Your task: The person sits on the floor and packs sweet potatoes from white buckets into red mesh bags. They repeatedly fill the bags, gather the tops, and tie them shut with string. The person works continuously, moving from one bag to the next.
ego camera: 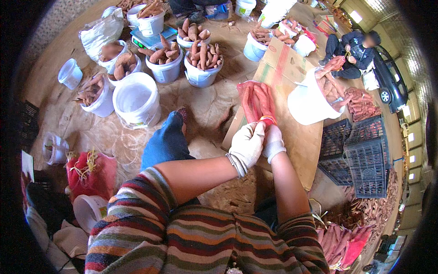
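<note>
A red mesh bag point(256, 99) filled with long sweet potatoes lies in front of me, at the left edge of a flattened cardboard box. My left hand point(247, 144), in a white knit glove, grips the gathered neck of the bag. My right hand point(273, 139), also gloved, is closed around the same neck from the other side and is partly hidden by the left. An orange-yellow band or tie point(268, 119) circles the neck just above my fingers.
The cardboard point(301, 144) carries a tilted white bucket point(313, 106) of sweet potatoes. Black plastic crates point(366, 164) stand at right. An unfilled white bucket point(137, 99) and filled ones point(203, 73) stand at left, near red mesh bags point(92, 174). Another person point(352, 54) sits at upper right.
</note>
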Motion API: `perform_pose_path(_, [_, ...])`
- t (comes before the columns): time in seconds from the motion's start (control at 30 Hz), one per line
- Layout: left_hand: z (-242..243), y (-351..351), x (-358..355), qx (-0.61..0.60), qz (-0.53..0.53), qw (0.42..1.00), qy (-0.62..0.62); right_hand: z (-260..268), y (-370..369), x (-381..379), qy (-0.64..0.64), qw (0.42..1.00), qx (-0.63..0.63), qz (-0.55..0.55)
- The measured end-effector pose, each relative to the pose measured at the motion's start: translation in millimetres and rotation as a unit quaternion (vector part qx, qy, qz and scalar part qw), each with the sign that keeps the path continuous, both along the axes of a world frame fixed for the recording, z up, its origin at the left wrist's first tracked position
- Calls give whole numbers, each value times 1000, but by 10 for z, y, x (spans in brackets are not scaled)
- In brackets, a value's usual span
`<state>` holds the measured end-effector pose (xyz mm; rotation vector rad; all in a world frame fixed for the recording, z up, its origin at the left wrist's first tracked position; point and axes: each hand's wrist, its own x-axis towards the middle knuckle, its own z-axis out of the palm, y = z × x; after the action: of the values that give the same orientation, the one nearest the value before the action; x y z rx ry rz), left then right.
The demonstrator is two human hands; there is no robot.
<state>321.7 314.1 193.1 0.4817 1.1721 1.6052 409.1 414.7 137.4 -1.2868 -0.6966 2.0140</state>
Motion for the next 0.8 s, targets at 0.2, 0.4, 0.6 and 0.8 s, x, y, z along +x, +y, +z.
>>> perform_pose_path(0.2, [6, 45, -67, 7, -4, 1000, -10, 575, -186, -2, -432, 798, 361, 214])
perform_pose_path(0.4, [3, 48, -47, 48, 21, 998, -28, 712, -252, 13, -582, 625, 427, 298])
perform_pose_path(0.6, [30, 12, -43, 26, -4, 998, -52, 311, 2, -78, -418, 833, 316, 176])
perform_pose_path(0.8, [-123, 44, 54, 48, 16, 999, -12, 65, 151, -362, 171, 957, 228, 43])
